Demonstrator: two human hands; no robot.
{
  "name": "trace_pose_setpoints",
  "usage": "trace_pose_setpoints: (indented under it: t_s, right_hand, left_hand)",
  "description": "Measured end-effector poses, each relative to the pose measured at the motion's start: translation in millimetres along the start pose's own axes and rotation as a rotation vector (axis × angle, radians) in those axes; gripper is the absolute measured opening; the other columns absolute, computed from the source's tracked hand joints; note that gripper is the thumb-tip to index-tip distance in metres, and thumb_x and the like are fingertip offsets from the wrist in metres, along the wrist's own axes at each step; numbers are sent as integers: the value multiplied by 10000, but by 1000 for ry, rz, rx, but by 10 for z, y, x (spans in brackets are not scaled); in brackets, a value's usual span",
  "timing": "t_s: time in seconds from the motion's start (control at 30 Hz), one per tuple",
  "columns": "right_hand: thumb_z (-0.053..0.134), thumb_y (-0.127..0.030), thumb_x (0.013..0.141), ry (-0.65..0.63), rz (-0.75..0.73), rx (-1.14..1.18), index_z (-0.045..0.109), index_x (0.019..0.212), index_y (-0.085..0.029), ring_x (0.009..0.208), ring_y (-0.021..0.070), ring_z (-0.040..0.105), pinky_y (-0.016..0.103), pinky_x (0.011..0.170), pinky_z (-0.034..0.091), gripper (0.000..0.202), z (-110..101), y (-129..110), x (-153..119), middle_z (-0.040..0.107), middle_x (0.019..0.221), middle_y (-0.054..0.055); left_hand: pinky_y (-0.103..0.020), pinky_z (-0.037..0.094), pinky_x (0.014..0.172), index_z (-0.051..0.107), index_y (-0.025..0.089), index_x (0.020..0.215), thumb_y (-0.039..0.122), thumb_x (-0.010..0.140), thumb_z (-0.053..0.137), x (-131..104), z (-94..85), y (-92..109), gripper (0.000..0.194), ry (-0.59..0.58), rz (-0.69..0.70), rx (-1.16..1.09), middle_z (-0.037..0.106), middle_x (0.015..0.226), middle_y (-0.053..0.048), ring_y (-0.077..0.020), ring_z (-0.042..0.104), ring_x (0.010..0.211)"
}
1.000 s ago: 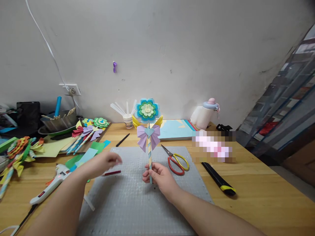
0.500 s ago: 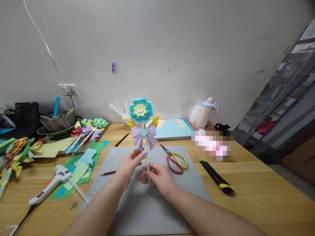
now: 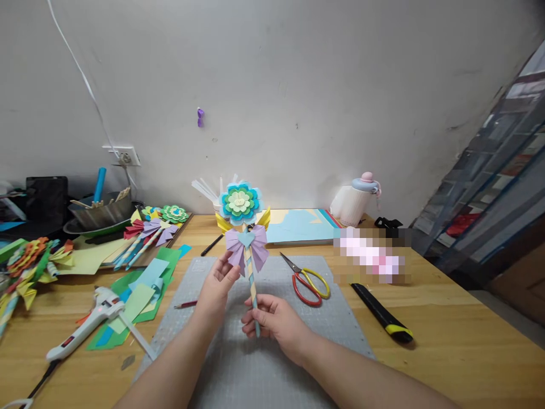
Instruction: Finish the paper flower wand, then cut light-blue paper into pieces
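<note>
I have the paper wand [image 3: 250,272] up in the air over the cutting mat [image 3: 272,375], its stick clamped low down between the thumb and fingers of my right hand [image 3: 281,321]. What has just changed is my left hand [image 3: 218,287]: 1 second ago it was off to the side with nothing in it, and now it is up by the lilac bow [image 3: 235,247], fingers half curled, thumb right at the bow's lower edge. I cannot tell whether they pinch the paper or only sit against it. The wand has also dropped a little and leans, so the layered flower head [image 3: 239,203] tips toward my left. To my mind that puts 2 hands on the job instead of 1, with the right bearing the weight and the left close enough to steady or adjust the bow. The blue heart [image 3: 246,238] and the yellow wings [image 3: 264,219] look attached. The pencil [image 3: 186,305] lies left of me on the mat, the scissors [image 3: 298,269] right, and the glue gun [image 3: 102,309] rests on the desk [image 3: 447,318] near paper scraps [image 3: 140,301].
</note>
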State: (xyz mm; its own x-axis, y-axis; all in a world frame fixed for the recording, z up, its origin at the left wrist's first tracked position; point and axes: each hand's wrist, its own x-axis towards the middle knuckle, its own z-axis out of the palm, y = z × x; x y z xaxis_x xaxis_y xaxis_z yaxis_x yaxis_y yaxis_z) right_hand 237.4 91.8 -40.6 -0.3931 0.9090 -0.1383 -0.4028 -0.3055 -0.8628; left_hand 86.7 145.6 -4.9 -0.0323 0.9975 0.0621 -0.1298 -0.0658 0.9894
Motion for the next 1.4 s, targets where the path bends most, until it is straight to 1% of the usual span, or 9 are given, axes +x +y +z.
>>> trace_pose_setpoints:
  t_s: [0.13,0.37,0.6,0.73,0.8,0.9,1.03,1.17,1.4]
  right_hand:
    - [779,-513,646,87,-70,-48,657,940,-171,691,160,648,338,727,483,467,-89,-26,73,683,749,33]
    - [739,-586,651,77,-146,-234,736,871,-169,765,190,625,338,783,454,472,-144,-132,105,678,725,24]
    - [636,-680,689,57,-115,-432,710,829,-132,646,178,640,327,646,486,570,-79,-115,40,674,691,64]
    - [496,-655,811,281,-279,-643,647,677,-150,579,187,583,355,626,479,544,-168,-379,-5,601,585,44]
    - [465,-581,866,447,-433,-736,657,809,-172,768,225,589,414,798,457,456,-180,-595,-45,625,741,63]
    - [530,-466,868,534,-706,-951,684,1015,-243,1149,274,485,461,1062,263,309,-88,-879,-67,599,1143,84]
    - [508,-417,902,632,-1134,-1612,623,1202,-405,1352,314,314,546,1122,33,322,81,-963,39,440,1429,15]
    - [454,-450,918,740,-1126,-1763,559,1285,-402,1380,323,267,584,1111,40,384,54,-801,177,382,1475,41]
    - [462,-461,905,714,-1072,-1819,515,1328,-396,1382,322,248,589,1105,62,431,-113,-647,261,377,1476,50]
  left_hand:
    - [-327,464,882,506,185,1245,503,674,712,-45,55,-122,684,-17,-20,96,576,1217,-125,-231,564,1112]
    - [-353,513,767,709,170,985,447,690,711,-191,174,-293,405,-291,-34,256,707,967,-107,-243,643,876]
    - [-328,499,758,708,155,870,541,773,586,-211,161,-225,417,-280,-3,270,719,857,-77,-227,647,827]
    - [-342,468,835,702,177,790,542,762,590,-193,166,-172,383,-237,9,273,726,822,-60,-238,642,866]
    - [-349,456,862,703,182,802,544,762,588,-191,172,-159,382,-224,6,268,730,801,-62,-241,643,876]
    - [-352,454,856,704,181,823,554,760,588,-203,184,-160,396,-230,0,255,728,759,-61,-240,645,848]
    - [-342,459,814,705,180,791,564,763,586,-225,196,-192,403,-257,1,247,718,740,-50,-231,633,798]
    - [-310,457,740,691,178,708,555,774,582,-238,186,-224,398,-295,5,246,693,719,-44,-209,605,739]
    - [-273,418,694,693,176,804,530,798,577,-299,221,-185,373,-361,3,217,637,720,-27,-181,549,722]
